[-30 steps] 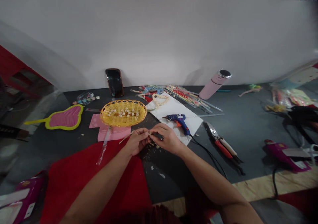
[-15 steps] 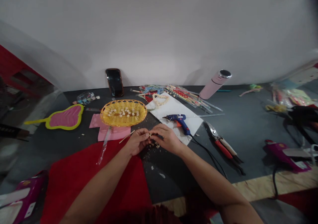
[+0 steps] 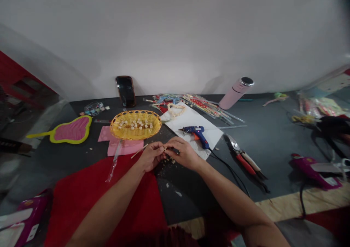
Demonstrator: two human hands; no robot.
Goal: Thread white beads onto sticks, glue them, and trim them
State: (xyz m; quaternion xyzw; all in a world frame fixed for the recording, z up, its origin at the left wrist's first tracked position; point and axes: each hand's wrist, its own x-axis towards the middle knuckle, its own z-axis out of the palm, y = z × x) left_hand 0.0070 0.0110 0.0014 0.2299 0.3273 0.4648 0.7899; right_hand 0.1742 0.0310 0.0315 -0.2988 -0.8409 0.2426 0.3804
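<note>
Over the middle of the dark table, my left hand [image 3: 152, 155] and my right hand [image 3: 185, 153] meet with their fingertips pinched. A small pale piece [image 3: 165, 149] shows between them, too small to name. From behind my left hand a thin wooden stick [image 3: 139, 151] pokes out; whether the fingers grip it I cannot tell. Pale crumbs [image 3: 170, 161] lie on the table under the hands. A yellow woven basket [image 3: 136, 134] with several small whitish pieces stands beyond my left hand. Past my right hand, a blue glue gun [image 3: 199, 132] rests on white paper [image 3: 212, 130].
Red-handled pruning shears [image 3: 243, 159] and a black cord lie to the right. Red cloth [image 3: 109, 188] covers the left front. At the back are a leaning phone [image 3: 126, 91], wrapped sticks [image 3: 202, 106] and a pink flask [image 3: 235, 93]. A pink-and-yellow fan [image 3: 71, 129] lies left.
</note>
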